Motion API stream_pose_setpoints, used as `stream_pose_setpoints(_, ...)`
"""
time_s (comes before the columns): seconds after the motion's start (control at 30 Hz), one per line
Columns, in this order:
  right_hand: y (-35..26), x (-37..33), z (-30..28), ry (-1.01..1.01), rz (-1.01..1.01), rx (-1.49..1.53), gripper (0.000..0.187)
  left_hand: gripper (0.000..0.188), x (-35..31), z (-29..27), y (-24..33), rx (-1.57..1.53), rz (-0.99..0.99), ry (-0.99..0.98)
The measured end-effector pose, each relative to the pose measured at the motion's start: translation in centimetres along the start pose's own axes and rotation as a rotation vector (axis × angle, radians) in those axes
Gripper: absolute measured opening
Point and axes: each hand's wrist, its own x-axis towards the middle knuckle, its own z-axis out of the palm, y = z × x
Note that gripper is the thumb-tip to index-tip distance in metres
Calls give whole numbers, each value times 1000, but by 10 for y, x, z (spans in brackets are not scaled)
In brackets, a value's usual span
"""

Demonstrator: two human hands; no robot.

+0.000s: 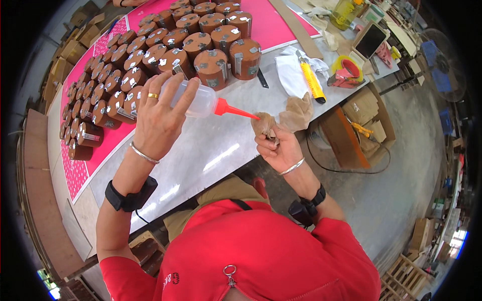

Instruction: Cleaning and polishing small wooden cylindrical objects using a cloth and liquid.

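My left hand [163,113] is wrapped round a clear squeeze bottle [201,100] with a long red nozzle, tipped sideways over the table. The nozzle's tip touches or nearly touches a crumpled brown cloth [263,124]. That cloth is bunched in the closed fingers of my right hand [279,148]. Beside it, another part of brown cloth [297,113] lies at the table edge; whether the two are one piece I cannot tell. Past the bottle stand many round brown boxes [212,65] with bits of silvery tape on their tops and sides.
A pink sheet [113,145] lies under the boxes on the grey table [216,143]. To the right are a white cloth [290,75], a yellow utility knife [312,80] and a tape dispenser [346,72]. An open carton [346,143] stands below the right edge.
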Motion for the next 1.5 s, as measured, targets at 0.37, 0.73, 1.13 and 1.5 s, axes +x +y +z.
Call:
stream_pose_setpoints(0.37, -12, -10, 3, 113, -66, 13, 23, 68, -9, 34, 14, -194, -103, 17)
stream_pose_setpoints(0.73, -47, -34, 27, 235, -302, -121, 17, 74, 6, 134, 74, -956, -456, -34)
stream_pose_setpoints(1.13, -25, -28, 24, 143, -196, -313, 18, 92, -40, 69, -26, -329, -548, 138)
stream_pose_setpoints(1.5, 8, -10, 40, -44, -49, -423, 25, 87, -69, 66, -37, -269, -593, 122)
